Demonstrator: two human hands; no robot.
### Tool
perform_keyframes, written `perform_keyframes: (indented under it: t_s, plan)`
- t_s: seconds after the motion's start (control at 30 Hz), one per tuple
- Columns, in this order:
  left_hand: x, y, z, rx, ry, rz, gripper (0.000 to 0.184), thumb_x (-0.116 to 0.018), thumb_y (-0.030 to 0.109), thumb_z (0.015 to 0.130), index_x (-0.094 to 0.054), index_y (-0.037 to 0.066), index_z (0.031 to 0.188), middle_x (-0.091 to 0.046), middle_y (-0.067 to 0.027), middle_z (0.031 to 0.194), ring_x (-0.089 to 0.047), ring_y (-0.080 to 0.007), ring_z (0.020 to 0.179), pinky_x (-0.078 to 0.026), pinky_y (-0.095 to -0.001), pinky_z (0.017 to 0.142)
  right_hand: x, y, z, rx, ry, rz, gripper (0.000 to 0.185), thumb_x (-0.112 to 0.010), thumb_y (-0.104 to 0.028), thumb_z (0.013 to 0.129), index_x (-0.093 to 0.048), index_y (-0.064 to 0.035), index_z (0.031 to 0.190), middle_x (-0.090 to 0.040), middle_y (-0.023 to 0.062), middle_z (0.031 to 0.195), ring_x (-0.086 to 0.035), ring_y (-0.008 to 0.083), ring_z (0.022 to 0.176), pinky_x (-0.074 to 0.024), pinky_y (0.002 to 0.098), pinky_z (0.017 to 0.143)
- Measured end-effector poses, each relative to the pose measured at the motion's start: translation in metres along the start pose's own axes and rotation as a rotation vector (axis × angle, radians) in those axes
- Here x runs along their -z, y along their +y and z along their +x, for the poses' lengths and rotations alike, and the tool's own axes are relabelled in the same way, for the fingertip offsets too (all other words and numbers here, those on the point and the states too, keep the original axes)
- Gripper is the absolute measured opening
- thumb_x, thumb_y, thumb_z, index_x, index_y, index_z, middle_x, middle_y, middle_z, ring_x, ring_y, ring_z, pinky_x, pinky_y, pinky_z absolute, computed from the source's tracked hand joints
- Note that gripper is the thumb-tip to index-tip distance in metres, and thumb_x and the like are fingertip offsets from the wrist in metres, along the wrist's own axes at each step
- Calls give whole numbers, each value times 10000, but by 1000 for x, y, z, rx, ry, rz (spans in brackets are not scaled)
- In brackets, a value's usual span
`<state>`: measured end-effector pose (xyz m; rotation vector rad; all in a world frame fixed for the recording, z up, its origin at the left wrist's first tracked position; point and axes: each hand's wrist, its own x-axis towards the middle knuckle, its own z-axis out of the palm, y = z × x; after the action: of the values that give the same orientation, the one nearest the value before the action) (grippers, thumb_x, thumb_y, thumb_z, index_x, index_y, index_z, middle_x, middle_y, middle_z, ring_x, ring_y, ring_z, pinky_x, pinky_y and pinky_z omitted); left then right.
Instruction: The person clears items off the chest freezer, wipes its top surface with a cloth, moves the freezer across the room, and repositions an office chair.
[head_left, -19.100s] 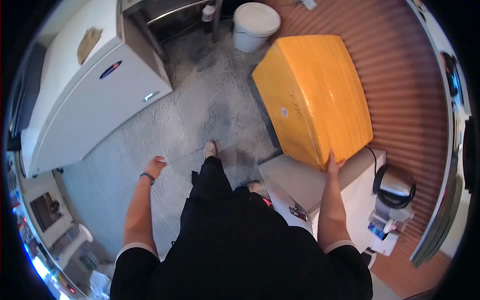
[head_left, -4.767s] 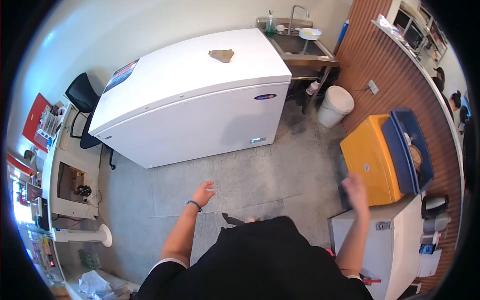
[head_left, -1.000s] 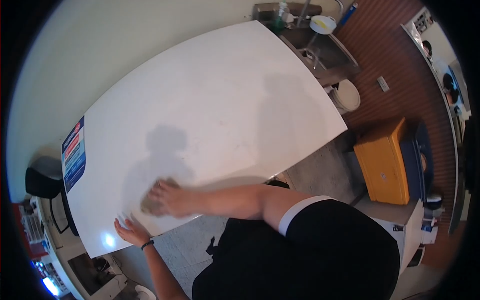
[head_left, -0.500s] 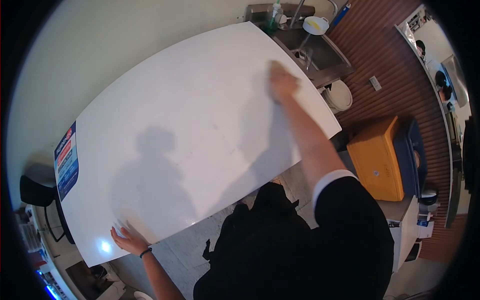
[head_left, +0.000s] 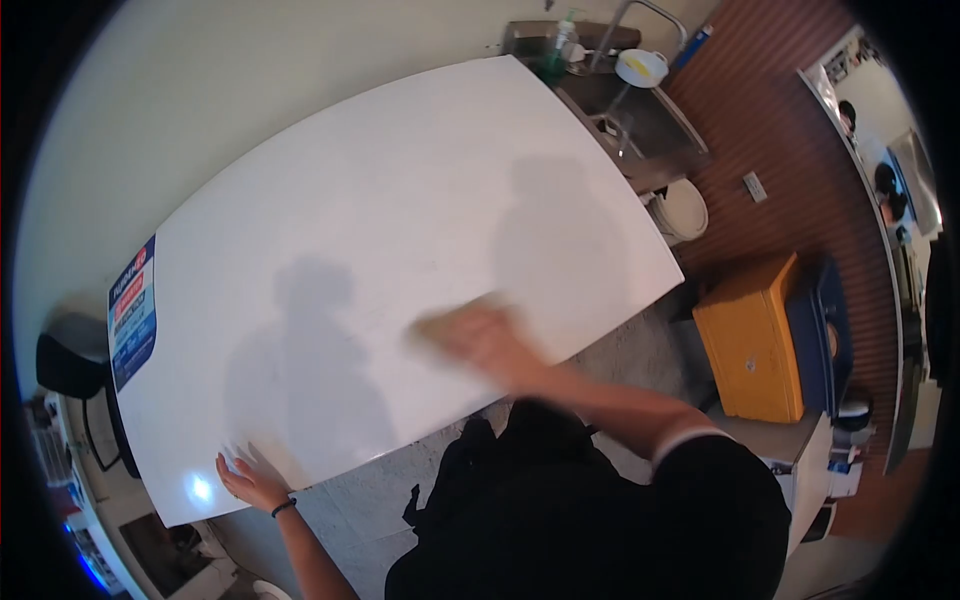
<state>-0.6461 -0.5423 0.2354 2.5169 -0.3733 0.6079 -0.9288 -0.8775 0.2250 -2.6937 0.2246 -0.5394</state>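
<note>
The right hand [head_left: 495, 345] and its cloth [head_left: 438, 332] are blurred, edges smeared. The white lid [head_left: 400, 180] hides part of the bucket [head_left: 684, 211] at far right; the sticker [head_left: 134, 318] at left has lettering too small to read.

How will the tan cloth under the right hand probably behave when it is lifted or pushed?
The cloth is probably floppy and light: though blurred, it looks like a small piece of fabric under the right hand. It may slide easily, because the white surface looks smooth and shiny.
</note>
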Motion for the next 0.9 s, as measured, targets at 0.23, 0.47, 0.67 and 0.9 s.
perform_keyframes:
  t_s: [0.23, 0.47, 0.67, 0.9]
  plan:
    - [-4, -1, 3, -8, -45, -53, 344, -373, 272, 857, -435, 1, 1060, -437, -173, 1109, -387, -306, 1050, -301, -386, 885, 143, 226, -82, -1230, 292, -654, 407, -306, -341, 817, -380, -201, 1193, -378, 84, 1212, -364, 268, 1097, -286, 504, 864]
    - [1, 5, 2, 7, -38, -67, 359, -371, 293, 854, -442, -12, 1028, -440, -159, 1107, -384, -301, 1057, -288, -385, 890, -35, 93, 213, -340, 278, -484, 234, -448, -105, 620, -551, -32, 816, -558, 116, 717, -531, 273, 674, -395, 444, 590]
    - [-2, -9, 2, -20, -33, 47, 323, -386, 252, 845, -440, -3, 1037, -439, -155, 1110, -373, -296, 1068, -272, -388, 898, -102, -163, 124, 456, -209, 226, 361, -407, -233, 791, -467, -143, 1135, -335, 142, 1251, -260, 295, 1187, -125, 456, 992]
    - [2, 5, 3, 93, 34, -138, 252, -460, 177, 784, -458, 26, 984, -433, -155, 1109, -363, -306, 1064, -242, -407, 917, 40, 67, 5, -443, 221, 99, 369, -416, -56, 687, -477, 7, 1045, -478, 136, 1011, -430, 259, 965, -346, 370, 839]
